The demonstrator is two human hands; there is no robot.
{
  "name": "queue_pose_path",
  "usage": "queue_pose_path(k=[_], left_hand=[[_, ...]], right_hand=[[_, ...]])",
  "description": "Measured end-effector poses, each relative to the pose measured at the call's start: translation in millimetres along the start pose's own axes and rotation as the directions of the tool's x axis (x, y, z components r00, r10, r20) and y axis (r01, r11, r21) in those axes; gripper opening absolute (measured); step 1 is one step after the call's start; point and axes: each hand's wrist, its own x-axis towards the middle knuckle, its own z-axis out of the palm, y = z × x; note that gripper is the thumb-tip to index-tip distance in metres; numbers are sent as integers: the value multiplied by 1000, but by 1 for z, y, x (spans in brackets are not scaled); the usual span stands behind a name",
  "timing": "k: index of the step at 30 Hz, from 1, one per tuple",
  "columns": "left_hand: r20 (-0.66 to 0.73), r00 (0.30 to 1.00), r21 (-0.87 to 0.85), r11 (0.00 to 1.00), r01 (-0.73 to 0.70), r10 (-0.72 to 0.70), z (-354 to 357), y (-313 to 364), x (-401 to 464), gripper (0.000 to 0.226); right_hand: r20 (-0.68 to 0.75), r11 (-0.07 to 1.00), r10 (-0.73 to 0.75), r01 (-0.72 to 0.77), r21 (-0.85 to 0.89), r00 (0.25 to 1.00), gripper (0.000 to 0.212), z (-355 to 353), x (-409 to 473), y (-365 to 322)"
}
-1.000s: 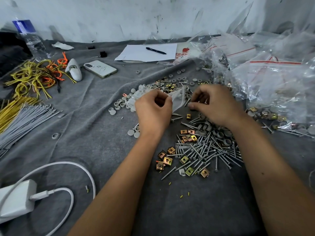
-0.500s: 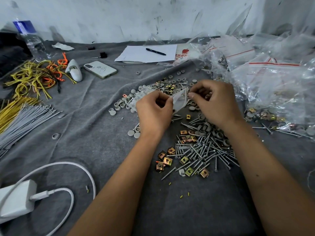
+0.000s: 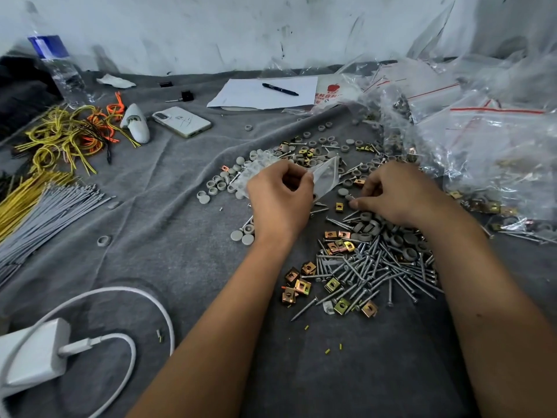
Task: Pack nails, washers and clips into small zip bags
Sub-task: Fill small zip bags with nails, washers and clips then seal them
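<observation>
While your left hand (image 3: 280, 200) pinches the small clear zip bag (image 3: 325, 179) by its edge and holds it up off the grey cloth-covered counter (image 3: 180, 251), your right hand (image 3: 398, 196) sits low over the loose parts, its fingers (image 3: 357, 203) curled with the tips drawn together at a grey round washer (image 3: 349, 197); whether they have actually caught it you cannot tell. I see nothing inside the bag you hold, so this one looks barely begun. To your right, a heap of clear zip bags with red seal lines (image 3: 488, 140) holds hardware already, which suggests some packing is done. Much is left: the silver nails (image 3: 376, 273), brass-coloured square clips (image 3: 301, 286) and more grey washers lie scattered across the cloth.
</observation>
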Motion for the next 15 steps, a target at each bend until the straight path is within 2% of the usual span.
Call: queue_pose_path(k=[7,12,15], left_hand=[[6,1000,21,1000,-9,9,0,1,0,22],[7,1000,28,1000,-4,4,0,2,0,27],[3,1000,30,1000,-6,6,0,2,0,23]], right_hand=[[-64,995,-75,79,63,995,13,5,0,-3],[-287,952,-67,148,268,955,10,4,0,-3],[-400,882,-131,291,371,907,10,4,-3,-11]])
